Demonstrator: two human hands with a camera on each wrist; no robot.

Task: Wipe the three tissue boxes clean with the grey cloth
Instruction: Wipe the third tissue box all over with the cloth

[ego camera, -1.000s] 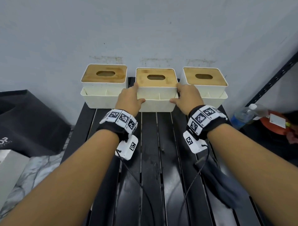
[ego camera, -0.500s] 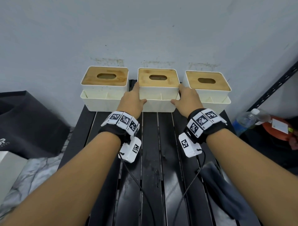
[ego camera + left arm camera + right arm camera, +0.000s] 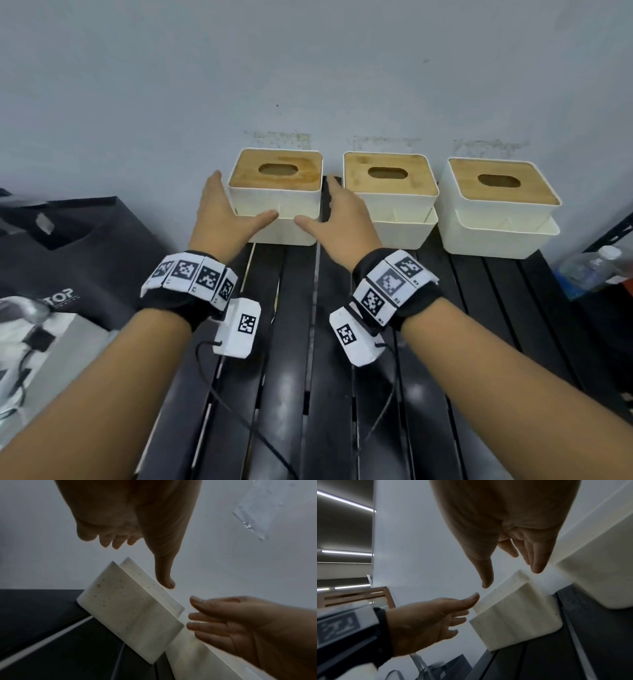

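Three tissue boxes line the back of the black slatted counter [image 3: 308, 342] against the wall. Left hand [image 3: 219, 219] and right hand [image 3: 342, 222] flank the left tissue box [image 3: 275, 192], fingers straight and spread, holding nothing; contact unclear. Box looks light, rigid, smooth plastic with a loose-looking wooden lid [image 3: 275, 169]; best gripped on both side walls, low down. Grey cloth not in view.

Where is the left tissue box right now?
In the head view the left tissue box stands against the wall at the left end of the row, beside the middle tissue box, between the left hand and right hand.
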